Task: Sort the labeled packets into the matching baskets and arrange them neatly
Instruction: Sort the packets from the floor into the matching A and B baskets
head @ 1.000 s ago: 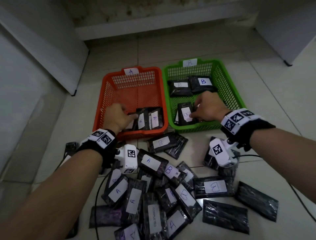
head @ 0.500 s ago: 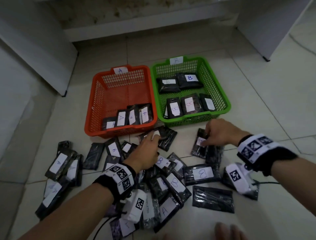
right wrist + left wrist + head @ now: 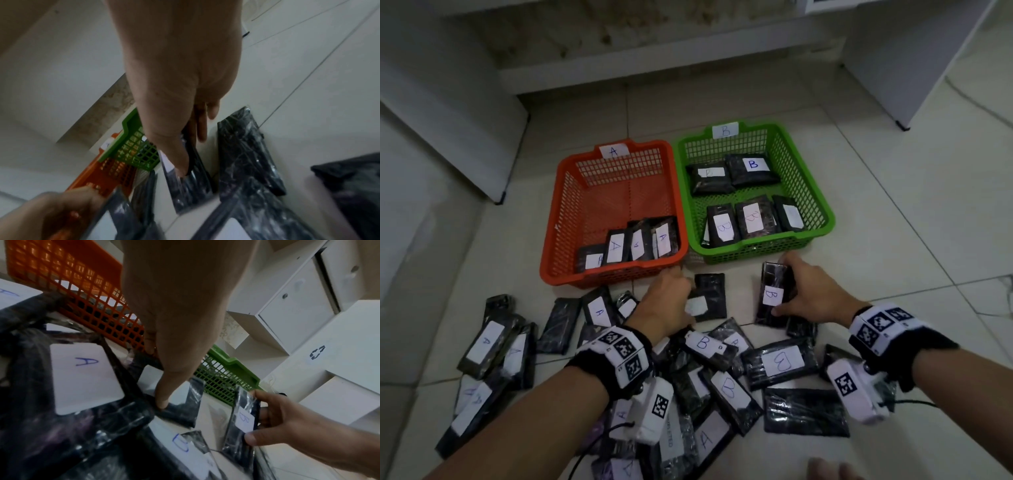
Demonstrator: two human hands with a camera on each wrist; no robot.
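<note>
On the tiled floor stand an orange basket (image 3: 551, 240) tagged A, holding several A packets along its near wall, and a green basket (image 3: 825, 209) tagged B, holding several B packets. In front of them, my left hand (image 3: 686, 294) (image 3: 158, 374) pinches a black packet (image 3: 710, 298) (image 3: 185, 410) whose white label is partly covered, so I cannot read its letter. My right hand (image 3: 787, 287) (image 3: 191, 146) grips a black packet labelled B (image 3: 770, 294) (image 3: 244, 418) by its long edges, just before the green basket's near wall.
A loose pile of labelled black packets (image 3: 777, 363) covers the floor between my forearms and to the left. White cabinets (image 3: 928, 68) stand at back right, a white panel (image 3: 448, 120) at left. Toes (image 3: 825, 469) show at the bottom edge.
Both hands have left the baskets and come back to the pile. Half a second ago they were touching packets on the floor; now each one holds a packet.
</note>
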